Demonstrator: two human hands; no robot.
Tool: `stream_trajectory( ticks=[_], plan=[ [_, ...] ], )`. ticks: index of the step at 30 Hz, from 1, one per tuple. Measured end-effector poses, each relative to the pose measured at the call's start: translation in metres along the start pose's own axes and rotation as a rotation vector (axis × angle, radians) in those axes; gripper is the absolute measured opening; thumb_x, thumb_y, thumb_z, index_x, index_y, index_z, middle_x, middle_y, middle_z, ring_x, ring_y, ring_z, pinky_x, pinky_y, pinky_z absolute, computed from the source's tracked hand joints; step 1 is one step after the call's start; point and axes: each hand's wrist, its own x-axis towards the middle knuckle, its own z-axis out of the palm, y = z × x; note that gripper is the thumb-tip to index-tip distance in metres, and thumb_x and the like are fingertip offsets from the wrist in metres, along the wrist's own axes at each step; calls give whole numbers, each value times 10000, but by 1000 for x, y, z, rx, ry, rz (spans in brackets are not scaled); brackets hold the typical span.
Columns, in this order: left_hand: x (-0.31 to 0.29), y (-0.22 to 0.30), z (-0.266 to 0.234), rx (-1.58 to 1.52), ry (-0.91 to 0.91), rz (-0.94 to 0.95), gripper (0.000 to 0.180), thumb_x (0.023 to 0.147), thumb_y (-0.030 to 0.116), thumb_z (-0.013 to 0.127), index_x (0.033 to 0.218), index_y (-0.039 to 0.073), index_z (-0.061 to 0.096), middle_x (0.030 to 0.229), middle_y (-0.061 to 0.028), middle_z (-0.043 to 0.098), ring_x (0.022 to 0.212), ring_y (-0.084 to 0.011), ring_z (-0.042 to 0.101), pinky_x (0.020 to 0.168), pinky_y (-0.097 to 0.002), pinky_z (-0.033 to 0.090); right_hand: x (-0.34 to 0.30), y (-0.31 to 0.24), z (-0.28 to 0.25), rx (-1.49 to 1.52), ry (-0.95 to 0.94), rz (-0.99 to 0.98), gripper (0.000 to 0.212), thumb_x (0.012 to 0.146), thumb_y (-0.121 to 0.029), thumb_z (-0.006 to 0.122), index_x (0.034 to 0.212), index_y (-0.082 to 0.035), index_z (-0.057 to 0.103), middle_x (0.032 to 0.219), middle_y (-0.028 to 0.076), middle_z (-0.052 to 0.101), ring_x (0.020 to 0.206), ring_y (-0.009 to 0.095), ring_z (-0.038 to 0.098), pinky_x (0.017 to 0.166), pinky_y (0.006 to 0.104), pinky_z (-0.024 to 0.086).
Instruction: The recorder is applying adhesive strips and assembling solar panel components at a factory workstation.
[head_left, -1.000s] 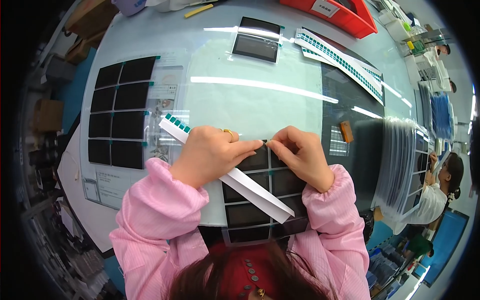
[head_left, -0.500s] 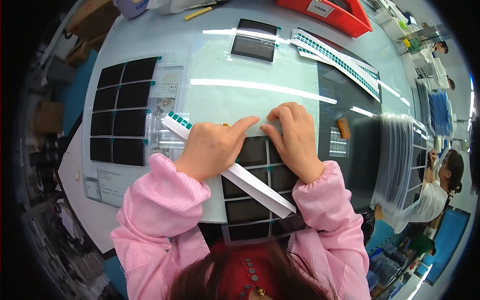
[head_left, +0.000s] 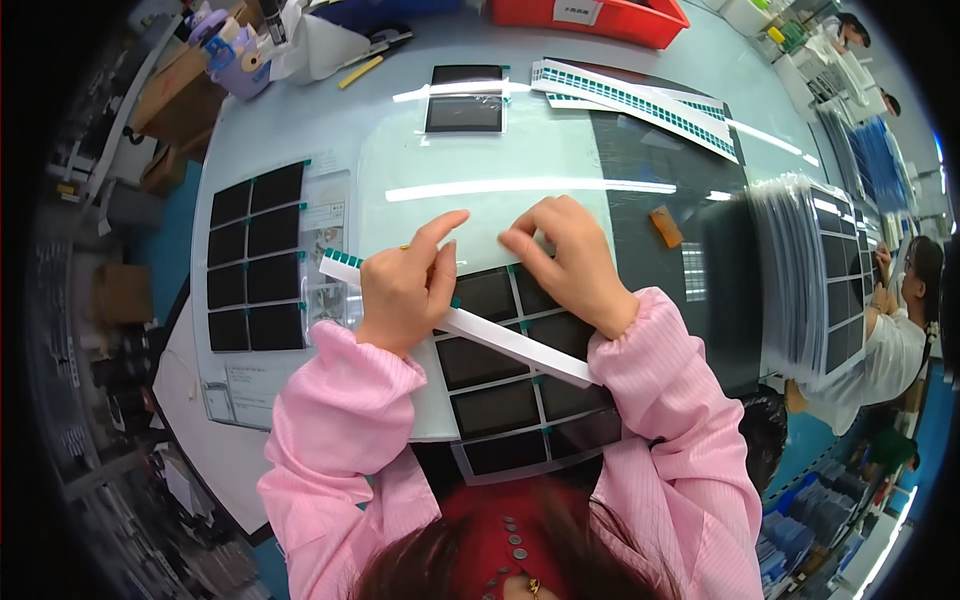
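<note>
Panel sheet lies below both hands, body side, long axis running toward the wearer. Right hand is nearer, over the sheet's far right corner; thumb and index nearly meet, can't tell if they pinch anything. I read the left hand as gripping the white strip under curled fingers, thumb and index spread. Strip slants across the sheet, from beyond-left of that hand to the right cuff. Strip: slim, matte, green tabs at its far end. Sheet: dark glossy rectangles, clear film border.
</note>
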Motion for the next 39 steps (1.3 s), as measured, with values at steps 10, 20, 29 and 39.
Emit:
stream_trajectory(
  ticks=[10, 20, 29, 39],
  plan=[
    [0, -12, -18, 145, 437, 91, 482, 981, 49, 641, 1440, 4, 501, 1111, -112, 639, 1006, -221, 607, 917, -345, 491, -6, -5, -37, 263, -300, 171, 317, 944, -287, 715, 816, 3, 705, 635, 132, 625, 547, 187, 571, 566, 356, 467],
    [-148, 83, -77, -165, -110, -425, 286, 982, 52, 579, 712, -14, 647, 598, -63, 642, 494, -113, 599, 458, -267, 439, -11, 92, -81, 299, 190, 293, 345, 1015, -305, 695, 904, 21, 690, 742, -48, 595, 674, 24, 492, 582, 229, 396],
    [-184, 119, -35, -666, -43, -975, 181, 1008, 143, 653, 1102, -9, 625, 631, -35, 600, 561, -76, 528, 550, -253, 430, -13, 84, -72, 141, 228, 218, 405, 1013, -280, 693, 779, 5, 525, 683, -12, 395, 667, 72, 348, 555, 290, 311],
    [-74, 93, -134, 94, 110, -369, 352, 982, 41, 594, 1322, 106, 659, 852, -175, 704, 606, -275, 639, 588, -365, 475, -24, 89, -77, 115, 172, 220, 409, 1026, -222, 670, 757, -22, 434, 697, -31, 351, 672, 63, 326, 555, 287, 287]
  ],
)
